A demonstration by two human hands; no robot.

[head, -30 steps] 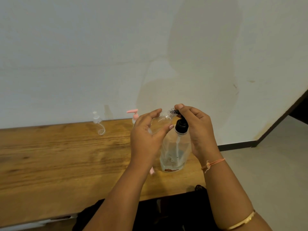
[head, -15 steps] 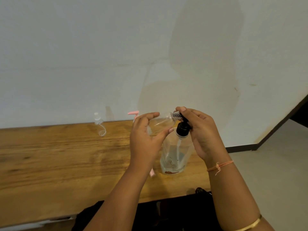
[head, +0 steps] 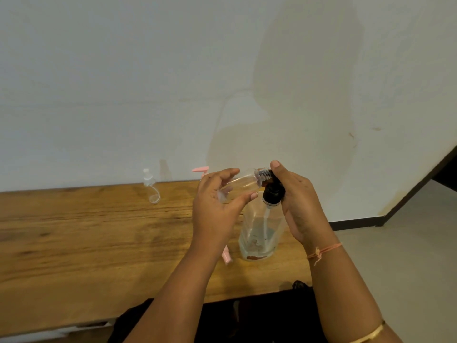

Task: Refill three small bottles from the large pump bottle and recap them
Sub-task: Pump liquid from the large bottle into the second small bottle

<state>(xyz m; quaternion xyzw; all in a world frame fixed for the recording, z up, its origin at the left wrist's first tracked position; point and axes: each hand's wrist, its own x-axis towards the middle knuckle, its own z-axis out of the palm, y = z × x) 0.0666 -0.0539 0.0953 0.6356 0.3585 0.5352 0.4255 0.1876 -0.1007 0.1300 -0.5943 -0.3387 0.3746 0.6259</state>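
While the left hand [head: 212, 209] holds an uncapped small bottle [head: 241, 184] tilted with its neck at the black pump head [head: 273, 193] under the right hand's fingers [head: 278, 169], filling appears in progress; a detached clear pump cap [head: 149, 184] lies on the bench [head: 86, 231], so recapping remains.

One large pump bottle [head: 262, 226], one small clear bottle [head: 241, 183], two pink pumps [head: 200, 170], one clear pump [head: 149, 185].

no readable text, labels, brands or numbers on any bottle or surface
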